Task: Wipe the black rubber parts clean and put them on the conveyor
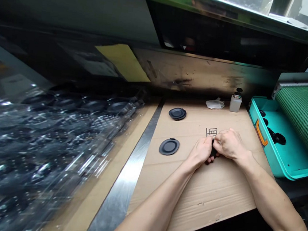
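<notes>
Both hands meet over the cardboard sheet (190, 192). My left hand (203, 150) is closed around a small black part (213, 149), mostly covered by fingers. Against that same part presses my right hand (228, 142), its fingers curled on the upper right side. To the left, a round black disc with a small tab (169, 147) lies flat on the cardboard. Farther back sits another black disc piece (177, 113), which looks like two overlapping layers.
Clear plastic trays (41, 162) with dark round parts fill the left, blurred. A teal bin (276, 157) with black parts stands right, beside a green conveyor belt (306, 105). Behind the hands are a pump bottle (235, 103) and a crumpled white wipe (215, 104).
</notes>
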The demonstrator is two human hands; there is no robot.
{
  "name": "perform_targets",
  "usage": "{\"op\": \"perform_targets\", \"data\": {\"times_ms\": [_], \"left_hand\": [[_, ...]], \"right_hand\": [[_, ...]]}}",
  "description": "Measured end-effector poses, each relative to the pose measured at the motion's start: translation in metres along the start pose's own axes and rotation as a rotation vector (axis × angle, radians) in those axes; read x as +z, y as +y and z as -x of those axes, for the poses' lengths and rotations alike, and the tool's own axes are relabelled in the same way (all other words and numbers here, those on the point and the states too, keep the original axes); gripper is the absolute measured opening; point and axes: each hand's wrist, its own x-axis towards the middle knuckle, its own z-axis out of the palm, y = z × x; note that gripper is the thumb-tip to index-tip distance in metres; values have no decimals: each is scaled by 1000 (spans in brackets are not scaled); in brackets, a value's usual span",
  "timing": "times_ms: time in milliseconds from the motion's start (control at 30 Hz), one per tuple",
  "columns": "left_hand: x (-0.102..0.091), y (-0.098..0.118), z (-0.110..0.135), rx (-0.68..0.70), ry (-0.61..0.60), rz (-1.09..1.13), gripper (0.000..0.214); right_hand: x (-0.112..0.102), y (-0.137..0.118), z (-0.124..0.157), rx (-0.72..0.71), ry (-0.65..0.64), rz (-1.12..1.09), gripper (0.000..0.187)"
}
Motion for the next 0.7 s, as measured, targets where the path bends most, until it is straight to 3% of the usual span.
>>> {"op": "perform_targets", "data": {"times_ms": [333,500,600,700], "left_hand": [[0,-2,-1,-16,-18,15,52],[2,-1,-1,-11,-31,59,49],[-3,6,-2,-78,-5,287,45],[-18,17,-4,-262,-58,644,46]], "right_hand": [[1,1,3,-4,13,-32,22],[3,0,4,103,10,-48,21],[8,6,6,125,89,-149,20],[15,18,5,208,289,-261,23]]}}
